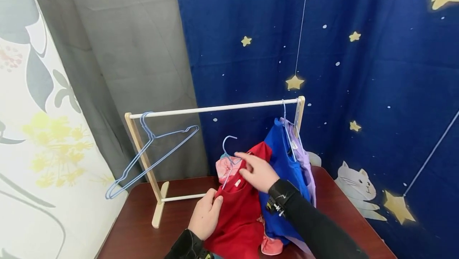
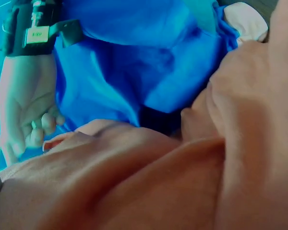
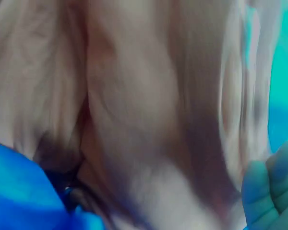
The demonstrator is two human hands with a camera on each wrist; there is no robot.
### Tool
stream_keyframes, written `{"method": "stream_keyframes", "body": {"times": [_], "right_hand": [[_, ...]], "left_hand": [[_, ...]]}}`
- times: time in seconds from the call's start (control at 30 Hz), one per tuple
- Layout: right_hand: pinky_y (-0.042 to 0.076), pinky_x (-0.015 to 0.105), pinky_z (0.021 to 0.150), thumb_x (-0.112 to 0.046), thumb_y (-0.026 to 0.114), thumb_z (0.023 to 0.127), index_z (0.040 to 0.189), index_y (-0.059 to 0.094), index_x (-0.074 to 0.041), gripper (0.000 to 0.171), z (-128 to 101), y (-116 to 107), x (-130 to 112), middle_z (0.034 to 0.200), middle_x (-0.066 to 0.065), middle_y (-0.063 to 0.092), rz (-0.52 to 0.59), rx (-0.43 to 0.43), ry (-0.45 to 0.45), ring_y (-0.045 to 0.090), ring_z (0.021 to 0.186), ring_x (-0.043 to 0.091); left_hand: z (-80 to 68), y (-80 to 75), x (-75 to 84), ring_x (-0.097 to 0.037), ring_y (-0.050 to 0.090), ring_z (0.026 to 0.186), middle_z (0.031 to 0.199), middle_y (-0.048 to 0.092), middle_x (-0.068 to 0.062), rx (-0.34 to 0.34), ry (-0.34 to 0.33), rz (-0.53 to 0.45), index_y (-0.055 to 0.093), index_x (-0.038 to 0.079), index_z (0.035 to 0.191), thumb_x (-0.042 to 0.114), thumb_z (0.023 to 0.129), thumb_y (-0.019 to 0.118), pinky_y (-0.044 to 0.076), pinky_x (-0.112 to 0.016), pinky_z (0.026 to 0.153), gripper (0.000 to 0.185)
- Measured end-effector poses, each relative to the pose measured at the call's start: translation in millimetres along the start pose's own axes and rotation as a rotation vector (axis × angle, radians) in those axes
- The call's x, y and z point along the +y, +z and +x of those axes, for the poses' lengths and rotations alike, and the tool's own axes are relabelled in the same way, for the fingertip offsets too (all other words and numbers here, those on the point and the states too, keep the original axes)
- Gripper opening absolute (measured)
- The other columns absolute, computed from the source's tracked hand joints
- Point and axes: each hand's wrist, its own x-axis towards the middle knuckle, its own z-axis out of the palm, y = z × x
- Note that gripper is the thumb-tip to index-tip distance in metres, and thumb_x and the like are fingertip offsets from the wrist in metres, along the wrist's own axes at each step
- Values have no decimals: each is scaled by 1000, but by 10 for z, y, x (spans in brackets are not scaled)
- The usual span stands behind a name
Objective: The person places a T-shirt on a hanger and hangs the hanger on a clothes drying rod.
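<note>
Presently, the left hand [image 1: 206, 215] is pinching the red shirt [image 1: 238, 215] at its edge. The right hand [image 1: 258, 171], fingers mostly extended, is resting on the shirt's collar beside the blue hanger [image 1: 229, 149].

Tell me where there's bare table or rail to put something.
Bare table lies left of the red shirt, by the rack's foot. The rail is free between the blue hangers and the blue shirt. The right side is crowded.

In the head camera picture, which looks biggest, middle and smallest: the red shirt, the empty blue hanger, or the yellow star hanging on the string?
1. Red shirt, though it lies nearest the camera, which enlarges it.
2. Empty blue hanger, long but thin.
3. Yellow star, clearly smallest.
</note>
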Motion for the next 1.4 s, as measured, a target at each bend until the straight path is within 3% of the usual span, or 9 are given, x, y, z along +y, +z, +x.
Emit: {"method": "stream_keyframes", "body": {"times": [0.1,0.23,0.3,0.43,0.57,0.73,0.93,1.17,1.4], "right_hand": [[46,28,63,-25,73,91,131,64,-23,41,-36,45,-112,77,-9,54,0,-39,-53,52,68,7],[50,30,71,-19,67,91,114,64,-17,23,-14,24,-107,92,-3,63,68,10,-30,59,79,9],[53,33,69,-18,63,94,113,62,-17,19,7,-17,-96,100,-1,66,110,25,26,62,78,13],[53,41,78,-22,58,100,116,59,-19,16,91,-106,-83,110,4,69,135,39,121,66,88,22],[47,47,93,-20,50,104,122,57,-15,20,178,-225,-71,118,10,67,148,28,160,63,106,28],[42,51,102,-22,41,107,130,55,-14,28,316,-424,-80,134,13,61,177,20,174,58,119,33],[42,48,100,-25,33,111,142,51,-11,39,518,-644,-50,147,13,52,206,45,161,56,120,34],[27,47,116,-30,24,112,159,31,-9,51,659,-805,132,150,18,48,116,28,213,42,141,32],[20,47,118,-29,23,112,158,28,-4,52,680,-870,339,162,15,29,29,-7,255,27,148,34]], "left_hand": [[13,40,45,-10,47,64,69,47,6,-3,32,-8,54,16,93,17,103,55,42,-28,62,10],[12,81,128,-8,49,66,72,50,7,-46,63,2,56,14,100,17,101,59,43,-28,62,4],[-4,75,177,-7,50,67,74,51,7,-80,64,17,57,14,103,17,98,61,44,-27,62,7],[-34,62,274,-8,52,68,80,53,7,-136,46,58,59,12,110,17,92,66,45,-28,63,20],[-38,101,387,-12,60,86,98,59,5,-162,61,82,60,9,123,17,89,67,51,-34,76,35],[40,186,550,-20,63,111,123,61,-6,-212,113,-64,54,2,135,16,94,65,53,-37,91,45],[258,348,758,-23,63,116,131,60,-16,-232,160,-278,47,-2,143,23,98,65,51,-37,96,54],[488,583,926,-19,67,108,125,65,-12,-236,93,-434,50,6,143,21,98,65,54,-35,91,50],[624,759,948,-18,68,106,126,64,-10,-222,39,-433,51,9,142,22,99,66,55,-36,89,47]]}}
